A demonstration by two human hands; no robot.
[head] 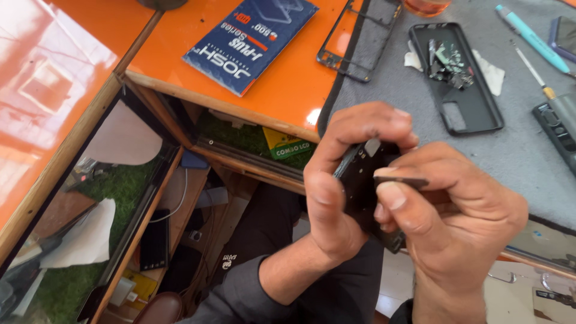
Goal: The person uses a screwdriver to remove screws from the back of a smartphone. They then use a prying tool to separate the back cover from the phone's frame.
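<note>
Held part: I see a dark, flat phone body (360, 180), matt black plastic with a small pale patch near its top edge, held on edge in front of the orange bench, above the lap.
Small piece: a thin dark strip (403, 179), flat and rigid-looking, lies across the top of the phone body; I cannot tell its material.
Left hand: my left hand (342, 180) is wrapped around the phone body, fingers curled over the top, thumb pressed down its near side; firm grip.
Right hand: my right hand (456, 210) is closed in a pinch, thumb and forefinger clamping the thin dark strip, other fingers folded beneath.
Mat: a grey work mat (522, 150), soft felt-like texture, covers the bench just behind the hands.
Phone case: a black rubbery case (474, 114) lies open-side up on the mat, holding a heap of small metal parts (449, 60); white tissue scraps beside it.
Frame: a thin black rectangular frame (336, 57) straddles the mat edge and the glossy orange benchtop (288, 90).
Booklet: a blue printed card pack (252, 39), flat and glossy, rests on the benchtop.
Tools: a teal pen-shaped tool (531, 37) and a slim screwdriver (534, 72) lie at far right.
Lower shelf: a glass-fronted drawer (120, 198) with green lining and white paper sits left.
</note>
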